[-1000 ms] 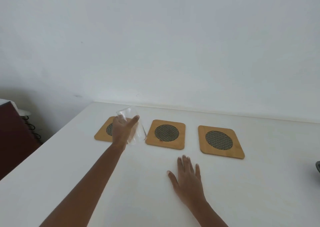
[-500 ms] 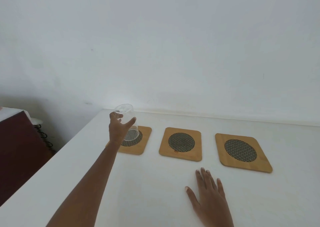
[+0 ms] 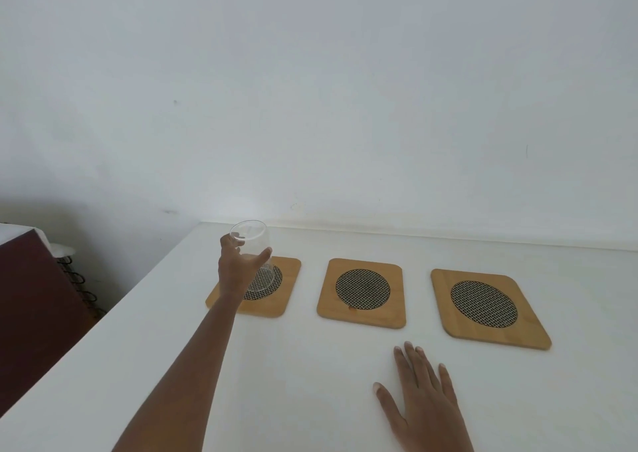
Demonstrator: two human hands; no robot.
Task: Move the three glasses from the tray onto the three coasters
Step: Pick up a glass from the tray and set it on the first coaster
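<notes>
the left hand [image 3: 239, 269], arm stretched forward, grips a clear glass [image 3: 253, 250] on the left coaster [image 3: 287, 299], near the table's left edge. the right hand [image 3: 424, 400] lies flat, fingers spread, on bare table [image 3: 293, 382] before the middle coaster [image 3: 331, 308] and right coaster [image 3: 445, 313].

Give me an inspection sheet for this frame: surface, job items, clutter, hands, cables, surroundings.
Surface: white table, set against a white wall.
Job's things: clear glass on or just above the left coaster, contact unclear; middle coaster and right coaster bare. Tray and other two glasses not in view.
Clutter: nothing seen.
Hands: left hand grips the glass from the side; right hand flat on the table, holding nothing.
Cables: nothing seen.
Surroundings: dark red furniture left of the table, a black wire rack beside it.
</notes>
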